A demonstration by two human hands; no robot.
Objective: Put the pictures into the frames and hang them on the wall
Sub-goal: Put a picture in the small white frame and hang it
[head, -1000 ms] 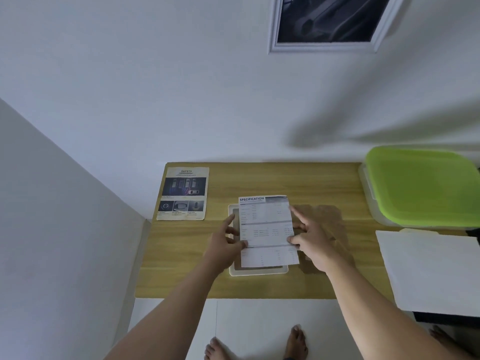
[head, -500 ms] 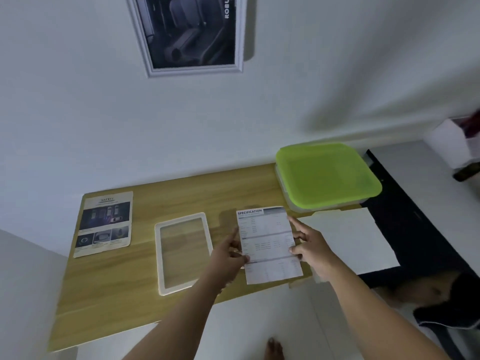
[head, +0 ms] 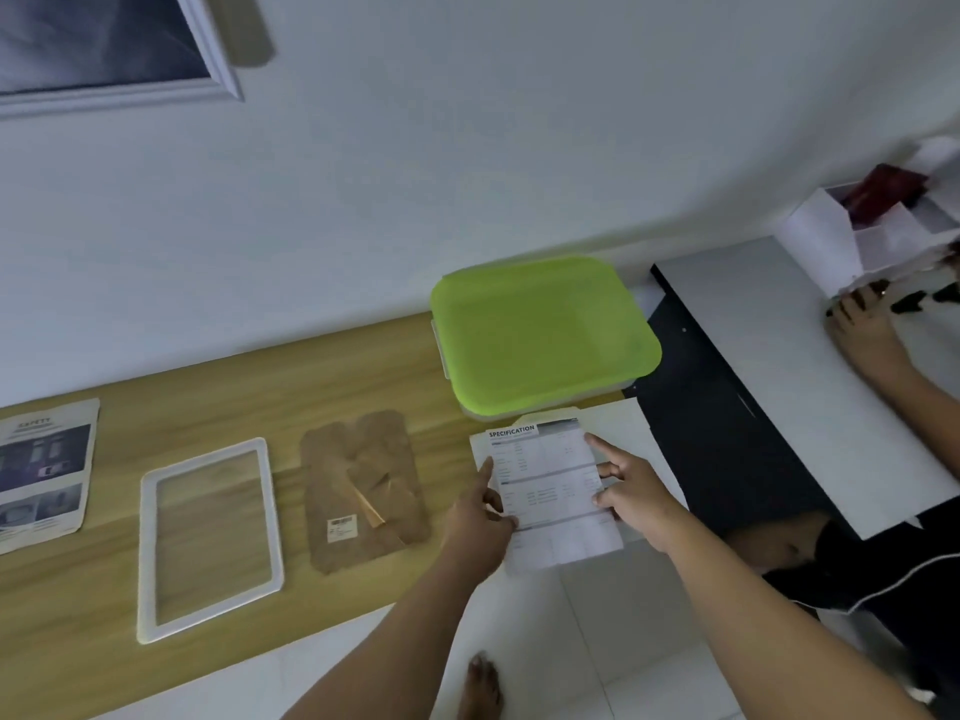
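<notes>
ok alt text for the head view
Left hand and right hand hold a sheet by its sides over a wooden table. Left of it lie a brown board, an empty white frame and a leaflet; a green-lidded box sits behind.

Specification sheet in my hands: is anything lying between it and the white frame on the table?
Yes. The brown backing board lies flat on the wooden table between the specification sheet and the white frame.

Wall picture point(head: 98, 39) cropped top-left, blurred, safety leaflet point(head: 44, 470) cut by left edge, small print unreadable on specification sheet point(head: 550, 491)
</notes>
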